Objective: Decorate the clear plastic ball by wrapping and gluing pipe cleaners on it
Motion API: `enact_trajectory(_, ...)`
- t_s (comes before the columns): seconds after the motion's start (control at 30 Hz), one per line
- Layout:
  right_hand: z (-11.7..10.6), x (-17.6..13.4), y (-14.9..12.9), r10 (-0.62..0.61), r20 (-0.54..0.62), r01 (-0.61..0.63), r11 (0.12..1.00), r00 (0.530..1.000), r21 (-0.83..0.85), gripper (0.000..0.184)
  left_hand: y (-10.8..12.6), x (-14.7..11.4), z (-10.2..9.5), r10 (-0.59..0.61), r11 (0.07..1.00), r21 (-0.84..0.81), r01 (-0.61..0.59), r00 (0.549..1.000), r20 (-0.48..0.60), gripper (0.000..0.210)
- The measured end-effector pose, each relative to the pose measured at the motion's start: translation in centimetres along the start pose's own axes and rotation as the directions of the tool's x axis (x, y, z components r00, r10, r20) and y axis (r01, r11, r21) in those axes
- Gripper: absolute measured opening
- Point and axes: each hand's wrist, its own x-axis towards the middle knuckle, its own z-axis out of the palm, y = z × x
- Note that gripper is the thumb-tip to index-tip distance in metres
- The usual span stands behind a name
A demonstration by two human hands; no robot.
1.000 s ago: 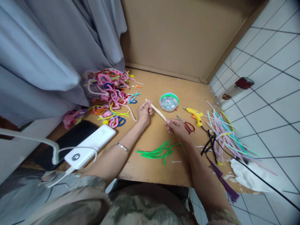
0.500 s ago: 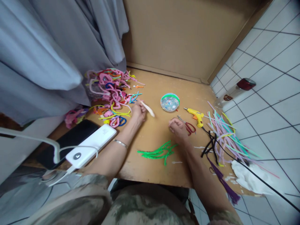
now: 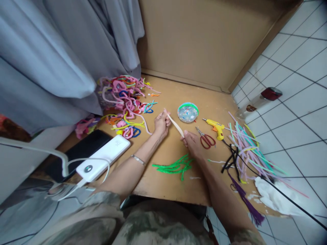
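Note:
A cream pipe cleaner (image 3: pixel 175 125), thicker toward its lower end, stretches slantwise between my two hands above the table. My left hand (image 3: pixel 161 123) is closed on its upper end. The lower end is pinched by my right hand (image 3: pixel 192 143), between thumb and fingers. Just right of that hand lie red-handled scissors (image 3: pixel 207 140). Beyond the hands sits a round clear dish (image 3: pixel 188 113) with a green band and small bits in it. Several short green pipe cleaners (image 3: pixel 173 167) lie on the table nearer my body.
A tangled heap of colourful pipe cleaners (image 3: pixel 125 92) fills the back left. At left are a white power bank (image 3: pixel 103 158) and a black phone (image 3: pixel 79 153). A yellow glue gun (image 3: pixel 216 128), loose pipe cleaners (image 3: pixel 245 146), a purple tassel (image 3: pixel 245 199) and a bottle (image 3: pixel 255 103) lie right.
My left hand has moved to the right with the cream pipe cleaner. My right hand, apart from it before, has taken hold of its free end.

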Motion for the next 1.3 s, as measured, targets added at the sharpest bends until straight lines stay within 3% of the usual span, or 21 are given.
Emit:
enact_trajectory(0.27, 0.6, 0.4, 0.6, -0.002, 0.013, 0.002, 0.998, 1.000, 0.056, 0.042, -0.4, 0.5, -0.3, 0.000, 1.000, -0.003, 0.000, 1.000, 0.005, 0.036)
enact_trajectory(0.4, 0.6, 0.8, 1.6, -0.028, -0.111, 0.033, 0.999, 0.993, 0.041, 0.037, -1.5, -0.4, -0.4, -0.061, 0.996, 0.071, 0.049, 0.984, 0.169, 0.044)
enact_trajectory(0.5, 0.7, 0.9, 1.9, -0.112, -0.173, 0.106, 0.994, 0.979, -0.040, 0.034, -2.7, -1.7, -0.6, -0.158, 0.966, 0.247, 0.075, 0.928, 0.337, 0.051)
enact_trajectory(0.6, 0.7, 1.1, 1.8, -0.176, -0.182, 0.158, 0.981, 0.967, -0.109, 0.032, -3.7, -2.5, -0.9, -0.206, 0.931, 0.361, 0.053, 0.894, 0.399, 0.050)
enact_trajectory(0.7, 0.9, 1.2, 1.6, -0.194, -0.182, 0.166, 0.974, 0.964, -0.156, 0.030, -3.9, -2.3, -1.2, -0.169, 0.937, 0.348, 0.028, 0.909, 0.381, 0.047)
enact_trajectory(0.87, 1.1, 0.9, 1.4, -0.181, -0.110, 0.152, 0.961, 0.977, -0.230, 0.026, -3.0, -0.6, -1.5, -0.037, 0.973, 0.231, -0.018, 0.973, 0.229, 0.042)
enact_trajectory(1.07, 1.2, 0.4, 1.1, -0.181, -0.046, 0.163, 0.951, 0.982, -0.262, 0.027, -1.8, 0.8, -1.5, 0.017, 0.987, 0.156, -0.036, 0.993, 0.120, 0.030)
enact_trajectory(1.2, 1.3, 0.3, 1.0, -0.156, -0.016, 0.147, 0.956, 0.988, -0.255, 0.027, -1.4, 1.2, -1.4, 0.011, 0.995, 0.098, -0.018, 0.998, 0.068, 0.024)
enact_trajectory(1.3, 1.2, 0.3, 1.1, -0.140, -0.013, 0.134, 0.967, 0.990, -0.217, 0.028, -1.2, 1.1, -1.2, -0.051, 0.998, 0.052, 0.046, 0.994, 0.101, 0.020)
